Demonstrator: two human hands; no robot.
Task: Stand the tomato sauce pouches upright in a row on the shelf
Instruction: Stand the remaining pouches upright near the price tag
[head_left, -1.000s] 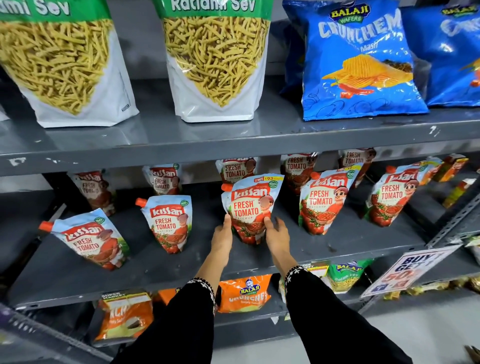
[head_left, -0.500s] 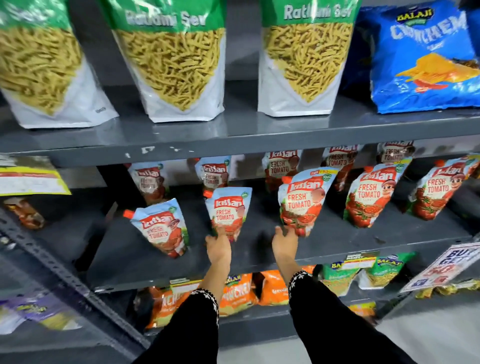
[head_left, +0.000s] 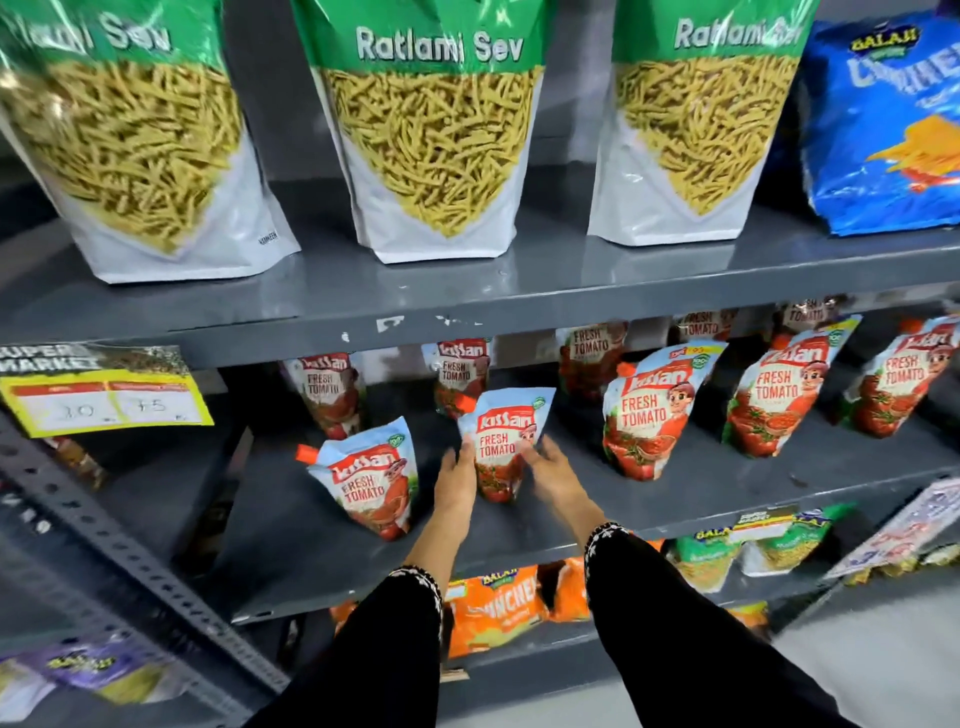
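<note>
Head view: straightening one tomato sauce pouch (head_left: 501, 441) on shelf (head_left: 519, 535), left hand (head_left: 457, 480) and right hand (head_left: 553, 467) cupping its sides, fingers spread. Next, probably: releasing gently, checking for tipping.

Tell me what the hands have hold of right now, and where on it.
Both hands hold one tomato sauce pouch by its sides: left hand on its left edge, right hand on its right edge, around mid-height.

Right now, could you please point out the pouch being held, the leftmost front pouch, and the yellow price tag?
held pouch (head_left: 503, 439), head view, front label
leftmost front pouch (head_left: 366, 480), head view, front label
yellow price tag (head_left: 106, 402), head view, white panel
</note>
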